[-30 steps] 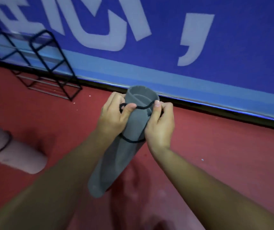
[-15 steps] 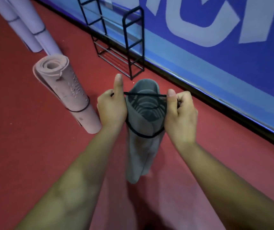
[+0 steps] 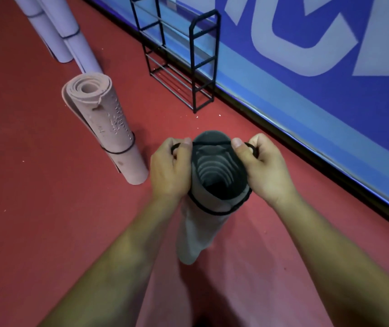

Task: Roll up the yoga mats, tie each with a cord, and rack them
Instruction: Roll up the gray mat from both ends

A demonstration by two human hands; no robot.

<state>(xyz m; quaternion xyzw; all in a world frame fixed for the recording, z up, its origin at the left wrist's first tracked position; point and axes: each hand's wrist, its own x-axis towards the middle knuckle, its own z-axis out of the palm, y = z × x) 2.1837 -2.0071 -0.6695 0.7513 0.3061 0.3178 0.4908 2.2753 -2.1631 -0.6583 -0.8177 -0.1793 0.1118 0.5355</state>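
At 11 o'clock, two purple mats (image 3: 54, 36) run off the top edge, their upper ends unseen. The rack (image 3: 203, 57) at 12 o'clock loses its top to the same edge, and the wall lettering (image 3: 295, 43) at 1 o'clock is cropped past reading. At centre, the cord (image 3: 212, 212) vanishes into the left grip (image 3: 170, 168) and right grip (image 3: 262, 168), whose curled fingers are tucked out of sight. At 10 o'clock, the pink mat (image 3: 108, 119) hides the back of its own tie (image 3: 118, 152). Both forearms (image 3: 122, 267) are cut by the bottom edge.
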